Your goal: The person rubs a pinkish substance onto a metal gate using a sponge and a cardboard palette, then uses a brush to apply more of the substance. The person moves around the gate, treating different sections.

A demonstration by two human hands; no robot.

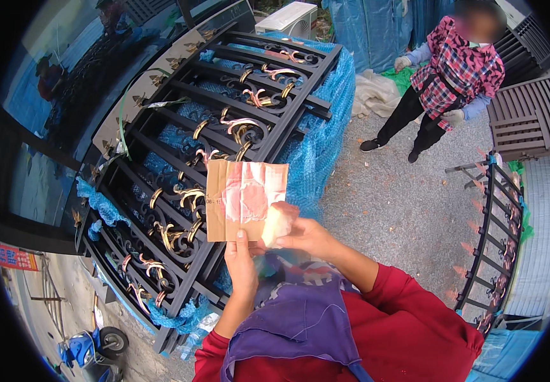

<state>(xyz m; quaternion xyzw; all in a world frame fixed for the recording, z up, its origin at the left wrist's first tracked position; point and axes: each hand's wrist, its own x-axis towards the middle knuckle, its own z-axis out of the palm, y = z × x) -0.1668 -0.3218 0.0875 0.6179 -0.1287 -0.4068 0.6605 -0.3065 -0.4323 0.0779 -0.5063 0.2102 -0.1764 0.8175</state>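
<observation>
The left hand (pixel 242 260) has its grip closed on the bottom edge of a flat piece of brown cardboard (pixel 244 199), thumb pressed on the near face and the rest of the hand behind it, so the card stands upright in front of the person's chest. The right hand (pixel 305 235) is closed around a pale crumpled wad (pixel 277 224), perhaps tape backing or paper, which touches the card's lower right corner. Most of the card's face is covered by a pinkish-white patch that looks like tape or a half-peeled label, wrinkled and uneven. To work that patch cleanly, I would say the left thumb should stay low and firm on bare cardboard, clear of the patch, while the right hand pulls or presses along the surface rather than away from it, so the card does not fold. Just beyond the card lies a black wrought-iron gate panel (pixel 224 134) with gold and copper scrollwork, resting tilted on a stack wrapped in blue bubble wrap (pixel 326 127). To the right, a 2nd spiked black railing (pixel 494 235) stands at the edge of the gravel ground (pixel 396 204). Further off, another person in a plaid shirt (pixel 456 63) and gloves stands well apart, near brown slatted panels (pixel 529 118).
</observation>
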